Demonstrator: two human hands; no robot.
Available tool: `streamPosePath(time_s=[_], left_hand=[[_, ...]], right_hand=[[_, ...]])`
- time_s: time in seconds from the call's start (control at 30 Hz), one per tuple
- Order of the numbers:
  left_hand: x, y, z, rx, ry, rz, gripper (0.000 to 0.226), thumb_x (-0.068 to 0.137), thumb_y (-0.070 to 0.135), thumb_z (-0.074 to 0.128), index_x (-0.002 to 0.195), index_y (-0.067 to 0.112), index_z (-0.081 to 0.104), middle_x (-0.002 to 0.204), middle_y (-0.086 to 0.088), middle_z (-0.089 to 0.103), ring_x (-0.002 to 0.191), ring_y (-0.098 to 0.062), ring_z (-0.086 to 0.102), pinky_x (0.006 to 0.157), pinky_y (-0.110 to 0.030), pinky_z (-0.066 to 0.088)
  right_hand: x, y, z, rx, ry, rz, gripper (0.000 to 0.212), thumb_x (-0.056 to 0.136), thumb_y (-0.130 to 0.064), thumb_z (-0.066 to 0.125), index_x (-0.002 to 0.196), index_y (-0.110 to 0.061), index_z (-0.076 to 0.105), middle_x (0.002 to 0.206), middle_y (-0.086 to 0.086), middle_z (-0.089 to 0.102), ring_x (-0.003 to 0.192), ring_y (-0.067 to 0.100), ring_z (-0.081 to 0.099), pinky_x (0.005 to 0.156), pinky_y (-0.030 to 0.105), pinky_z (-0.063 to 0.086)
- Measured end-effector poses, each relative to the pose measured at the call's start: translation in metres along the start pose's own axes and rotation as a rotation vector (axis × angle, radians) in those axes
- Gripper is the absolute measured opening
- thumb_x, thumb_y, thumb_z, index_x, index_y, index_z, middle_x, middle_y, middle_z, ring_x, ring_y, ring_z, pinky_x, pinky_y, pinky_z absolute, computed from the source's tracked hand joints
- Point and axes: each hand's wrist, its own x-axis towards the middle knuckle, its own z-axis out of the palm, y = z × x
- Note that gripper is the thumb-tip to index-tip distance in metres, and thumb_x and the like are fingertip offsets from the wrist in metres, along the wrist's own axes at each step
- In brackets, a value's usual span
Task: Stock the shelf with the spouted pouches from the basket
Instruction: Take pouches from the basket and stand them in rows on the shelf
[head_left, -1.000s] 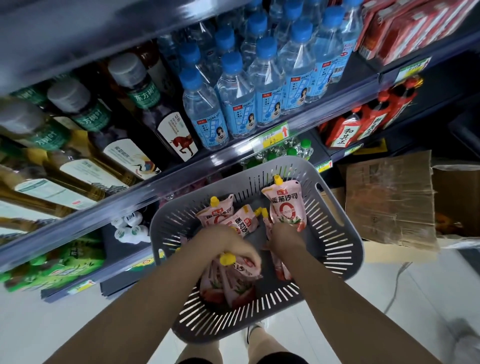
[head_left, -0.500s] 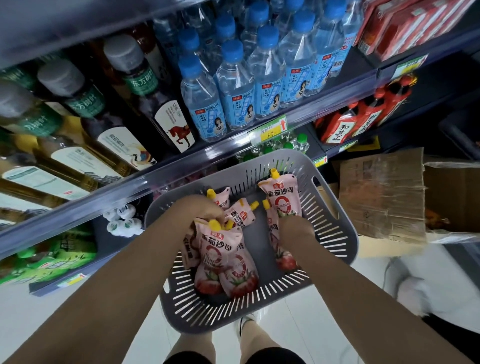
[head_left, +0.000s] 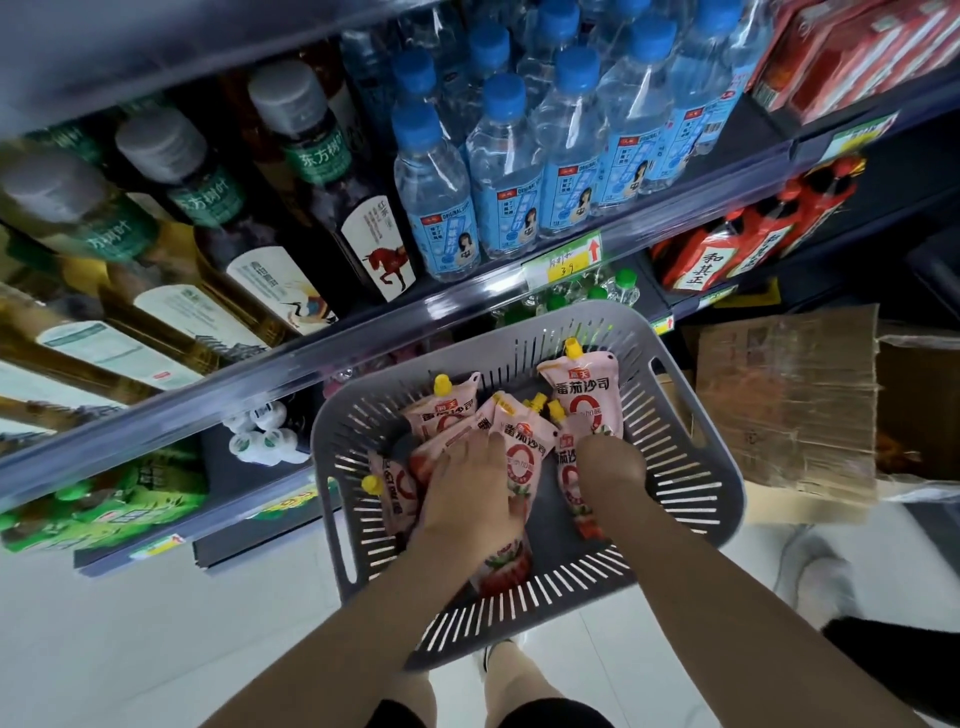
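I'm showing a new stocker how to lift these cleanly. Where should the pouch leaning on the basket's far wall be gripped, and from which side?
Probably pinch the neck just under its yellow spout, coming down from above. The pouch leans on the far wall of the basket with the spout up and free, while other pouches and the right hand crowd its lower half.

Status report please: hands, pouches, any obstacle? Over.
Left hand flat on pouches, grip unclear. Right hand curled on one. Pouches all in basket. No obstacle seen.
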Motion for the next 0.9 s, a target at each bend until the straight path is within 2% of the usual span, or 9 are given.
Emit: streamPosePath(time_s=[0.1,0.17,0.3,0.4,0.47,0.57,0.73,0.9], left_hand=[[0.017,0.016,0.025,0.098,-0.117,-0.083,0.107,0.077,0.057,0.064,0.147,0.006,0.002,0.153,-0.019,0.014,0.140,-0.036,0.018,0.114,-0.050,0.020],[0.028,0.021,0.036,0.177,-0.183,-0.152,0.118,0.075,0.061,0.064,0.147,0.002,-0.008,0.155,-0.022,0.003,0.142,-0.039,0.011,0.112,-0.054,0.017],[0.041,0.021,0.046,0.309,-0.251,-0.191,0.125,0.073,0.064,0.064,0.144,-0.005,-0.013,0.154,-0.028,-0.002,0.140,-0.042,0.014,0.106,-0.061,0.027],[0.044,0.022,0.043,0.373,-0.277,-0.176,0.125,0.071,0.057,0.070,0.144,-0.007,-0.010,0.151,-0.030,0.004,0.135,-0.043,0.022,0.099,-0.062,0.036],[0.045,0.020,0.038,0.406,-0.245,-0.140,0.109,0.079,0.041,0.068,0.144,-0.008,-0.005,0.146,-0.029,0.016,0.130,-0.040,0.030,0.098,-0.055,0.040],[0.044,0.006,0.030,0.408,-0.157,-0.096,0.084,0.089,0.022,0.059,0.145,-0.004,0.003,0.143,-0.021,0.027,0.128,-0.033,0.032,0.103,-0.043,0.035],[0.029,-0.013,0.016,0.350,-0.137,-0.132,0.093,0.084,0.032,0.066,0.146,0.001,0.004,0.144,-0.017,0.025,0.130,-0.032,0.028,0.105,-0.044,0.031],[0.009,-0.024,0.009,0.361,-0.106,-0.102,0.121,0.064,0.050,0.078,0.146,0.005,0.001,0.140,-0.015,0.023,0.127,-0.031,0.029,0.105,-0.044,0.031]], right_hand=[[0.002,-0.001,-0.001,-0.060,-0.015,-0.013,0.022,0.089,-0.010,0.055,0.111,-0.013,0.057,0.109,0.005,0.064,0.099,0.020,0.064,0.065,0.029,0.047],[0.003,-0.001,0.001,-0.084,-0.018,-0.016,0.024,0.089,-0.013,0.056,0.112,-0.014,0.055,0.106,0.004,0.065,0.095,0.020,0.064,0.061,0.029,0.045],[0.009,0.015,0.005,0.027,-0.013,-0.011,0.024,0.092,-0.014,0.051,0.115,-0.012,0.057,0.113,0.007,0.064,0.103,0.024,0.063,0.075,0.033,0.049],[0.014,0.032,0.008,0.180,0.022,0.038,0.023,0.092,-0.020,0.051,0.110,-0.009,0.061,0.111,0.010,0.066,0.101,0.027,0.064,0.077,0.033,0.050],[0.015,0.033,0.010,0.248,0.017,0.048,0.026,0.090,-0.024,0.056,0.110,-0.009,0.061,0.110,0.010,0.066,0.100,0.028,0.064,0.078,0.033,0.050],[0.015,0.028,0.013,0.280,-0.028,0.062,0.035,0.083,-0.025,0.067,0.114,-0.011,0.060,0.113,0.009,0.064,0.104,0.026,0.063,0.079,0.034,0.050],[0.018,0.026,0.017,0.305,-0.071,0.116,0.038,0.080,-0.025,0.069,0.115,-0.013,0.059,0.115,0.007,0.063,0.105,0.025,0.062,0.079,0.034,0.049],[0.017,0.025,0.018,0.260,-0.033,0.106,0.031,0.084,-0.026,0.064,0.112,-0.014,0.060,0.111,0.006,0.064,0.102,0.024,0.063,0.076,0.033,0.050]])
